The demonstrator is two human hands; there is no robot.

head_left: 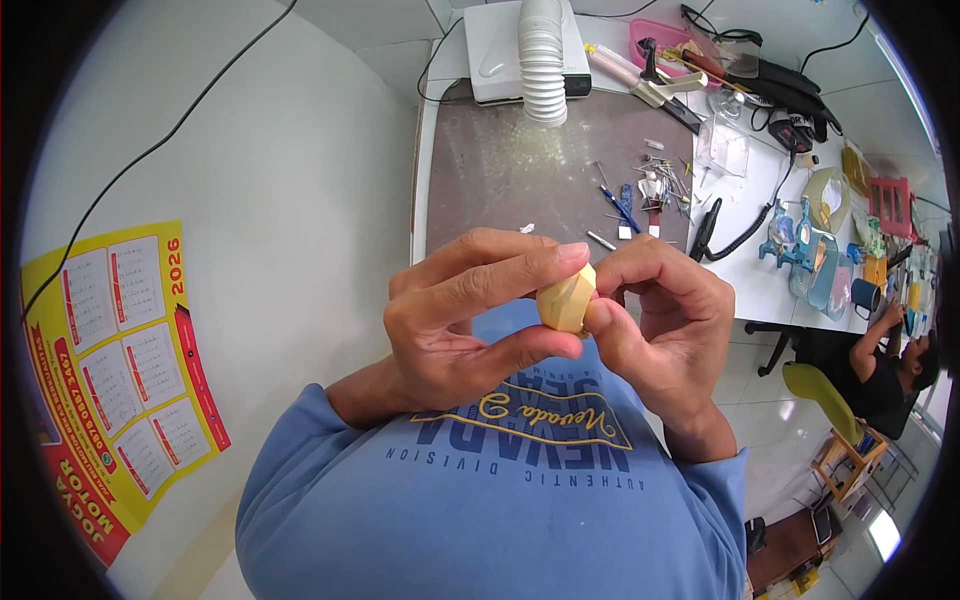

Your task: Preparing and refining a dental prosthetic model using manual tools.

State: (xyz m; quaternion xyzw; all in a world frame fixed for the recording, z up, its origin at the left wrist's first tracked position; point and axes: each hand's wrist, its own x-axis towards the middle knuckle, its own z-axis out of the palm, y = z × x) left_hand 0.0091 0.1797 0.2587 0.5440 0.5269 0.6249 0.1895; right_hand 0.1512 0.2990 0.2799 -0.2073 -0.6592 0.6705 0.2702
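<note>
The worktop (760, 270) is white, with a big dark mat (500, 180) on it. Small metal tools (655, 185) lie spread on the mat. A white machine (500, 45) sits at the back, with a ribbed hose (543, 60) in front. A pink tray (650, 35) and a black curly cord (750, 225) lie to the right.

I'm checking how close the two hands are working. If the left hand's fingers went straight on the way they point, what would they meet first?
Probably the right hand: the left hand points rightward, its fingers already pinching the small pale-yellow faceted block held between both hands. Depth is hard to judge.
</note>
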